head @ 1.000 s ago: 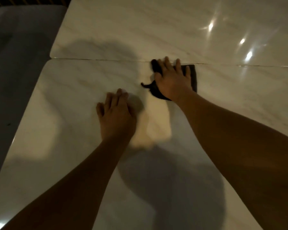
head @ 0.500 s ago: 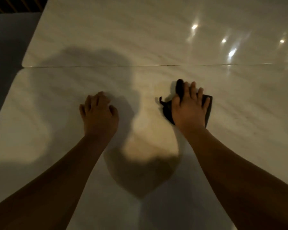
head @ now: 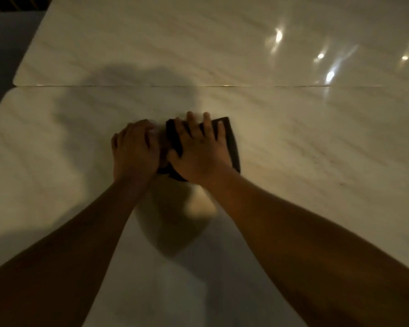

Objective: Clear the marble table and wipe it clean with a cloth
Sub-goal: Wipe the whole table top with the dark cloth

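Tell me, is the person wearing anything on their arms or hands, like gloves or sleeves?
No. The left forearm and right forearm are bare, with no sleeves in view. The left hand and right hand wear no gloves, and no watch, bracelet or ring shows, though the dim light could hide a thin one.

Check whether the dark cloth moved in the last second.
Yes. The cloth has come off the tabletop seam toward the person, now clear of it, under the right hand.
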